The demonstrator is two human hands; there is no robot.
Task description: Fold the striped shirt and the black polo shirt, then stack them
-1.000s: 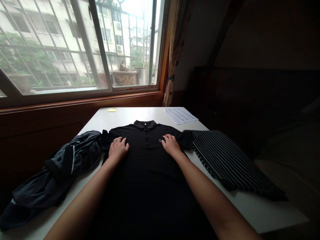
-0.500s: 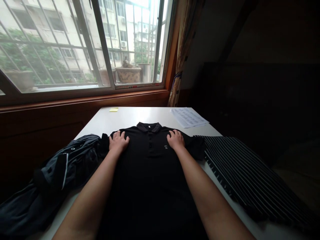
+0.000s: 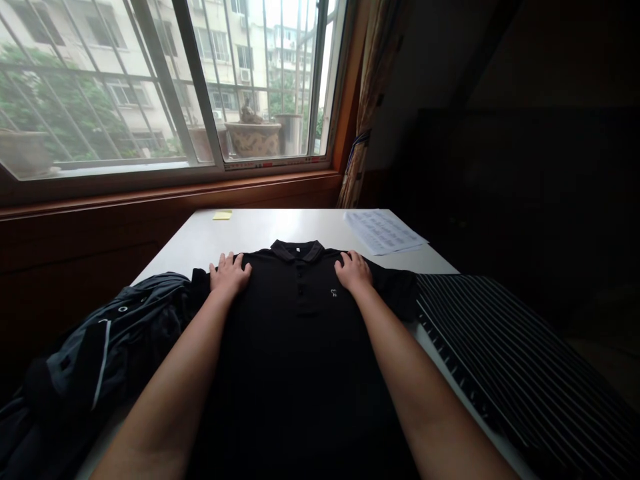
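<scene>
A black polo shirt (image 3: 300,353) lies spread face up on the white table (image 3: 250,230), its collar at the far end and a small pale logo on the chest. My left hand (image 3: 230,273) rests on the shirt's left shoulder area, fingers spread over the cloth. On the opposite shoulder lies my right hand (image 3: 354,271), palm down with fingers apart. Neither hand grips anything that I can see. The shirt's right sleeve reaches a black garment with white stripes (image 3: 505,333); its left sleeve meets a crumpled dark blue-grey garment (image 3: 135,320).
Printed paper sheets (image 3: 383,231) lie at the table's far right corner, and a yellow sticky note (image 3: 223,215) at the far left. Beyond the table are a barred window (image 3: 215,87) and a tied curtain (image 3: 356,167).
Both hands have slid outward and slightly away from me, toward the shirt's shoulders. The camera view has shifted a little, and the shirt still lies flat.
</scene>
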